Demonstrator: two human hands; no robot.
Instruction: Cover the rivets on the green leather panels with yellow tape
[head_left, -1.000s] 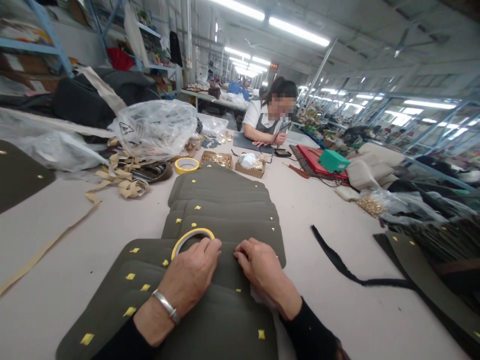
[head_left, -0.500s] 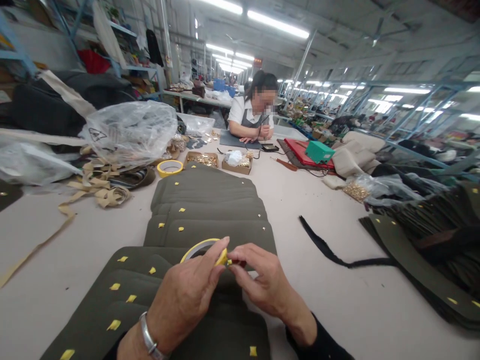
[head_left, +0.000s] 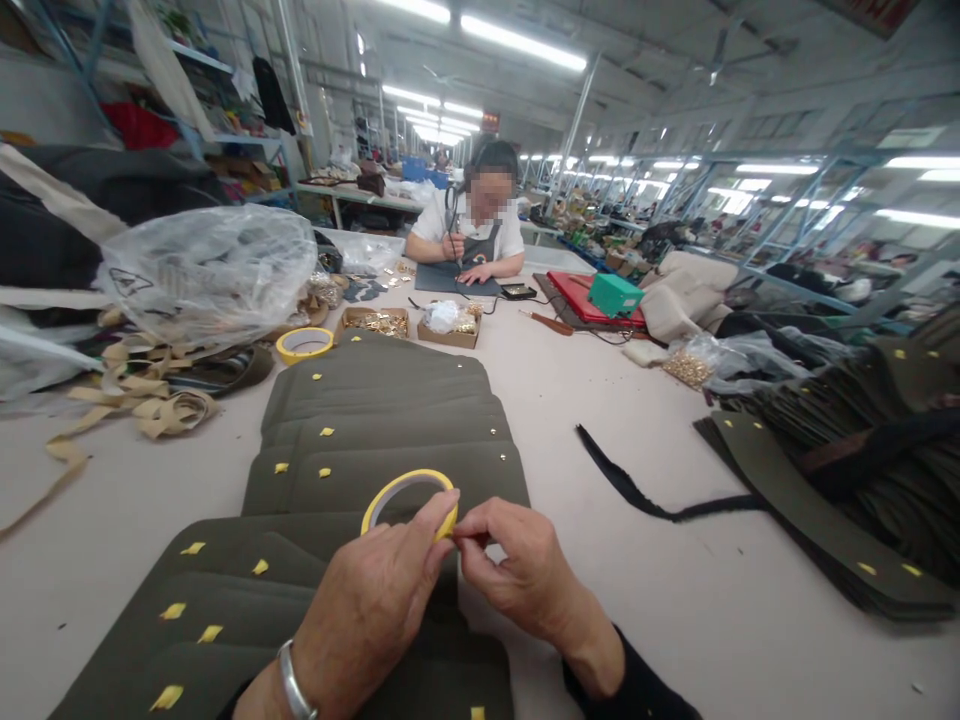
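My left hand (head_left: 375, 590), with a silver bangle at its wrist, is closed on a roll of yellow tape (head_left: 409, 482). My right hand (head_left: 521, 570) pinches with thumb and forefinger at the roll's near right edge; what sits between those fingertips is too small to make out. Below both hands lie dark olive padded panels (head_left: 390, 400), overlapping one another on the table. Small yellow tape pieces (head_left: 211, 633) dot the panels, and a few tiny shiny spots show along their right side.
Another yellow tape roll (head_left: 304, 345) lies near boxes of metal parts (head_left: 375, 322). Tan strips (head_left: 176, 412) and plastic bags (head_left: 214, 270) crowd the left. A black strip (head_left: 637, 495) and stacked olive pieces (head_left: 825, 510) lie right. Across the table a co-worker (head_left: 469, 235) works.
My view has turned slightly right. The tape roll stands more upright and more of its ring shows. My right fingertips have closed against its edge. The co-worker has sat up and lowered one hand.
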